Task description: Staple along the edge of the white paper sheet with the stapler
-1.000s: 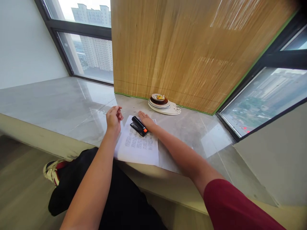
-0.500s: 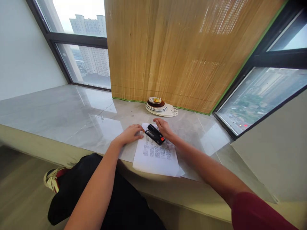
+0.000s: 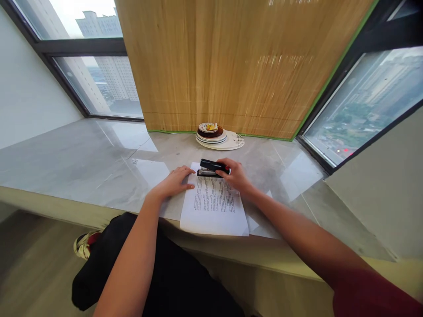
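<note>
My right hand (image 3: pixel 235 175) is closed around the rear end of a black stapler (image 3: pixel 211 165) with a red part near its back. The stapler points left, its jaws apart, over the top part of a printed sheet of paper (image 3: pixel 211 222). My left hand (image 3: pixel 176 182) rests at the sheet's upper left edge, fingers spread, the fingertips touching the paper's margin. Another sheet's corner (image 3: pixel 252 223) peeks out at the lower right, under the printed one. Whether the stapler's tip touches the paper, I cannot tell.
Behind the paper stands a stack of plates (image 3: pixel 211 137) on the grey tiled ledge (image 3: pixel 109 171), against a bamboo blind (image 3: pixel 214 66). Windows flank the blind on both sides. The ledge's front edge runs just below the paper, with my legs (image 3: pixel 178 273) in front.
My right hand has taken hold of the stapler, which lay slantwise on the paper, and turned it to point left. My left hand has shifted slightly and spread at the sheet's edge. The view has tilted.
</note>
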